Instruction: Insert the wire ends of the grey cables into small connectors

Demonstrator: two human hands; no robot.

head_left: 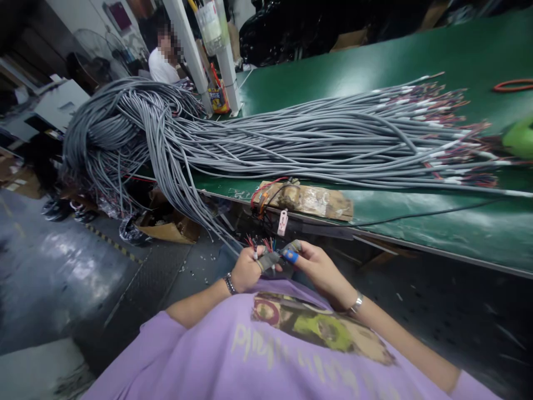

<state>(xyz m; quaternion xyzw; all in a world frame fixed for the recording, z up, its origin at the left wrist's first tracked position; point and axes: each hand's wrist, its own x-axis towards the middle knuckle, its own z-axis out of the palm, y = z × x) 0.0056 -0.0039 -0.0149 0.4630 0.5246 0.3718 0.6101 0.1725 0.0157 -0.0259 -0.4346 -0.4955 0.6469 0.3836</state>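
Wires (270,244) in L hand (249,269); board (327,202) + cable pile (291,141) beyond.

Shiny black plastic (272,30) lies behind the green table (458,50); an orange loop (512,85) rests on its right end. Upper left, a caged fan (97,55) stands near a person (160,65) in white.

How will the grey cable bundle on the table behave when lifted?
The grey cable bundle likely sags: its left part droops off the green table. It seems heavy, having many cables. These could shift, since some cross others.
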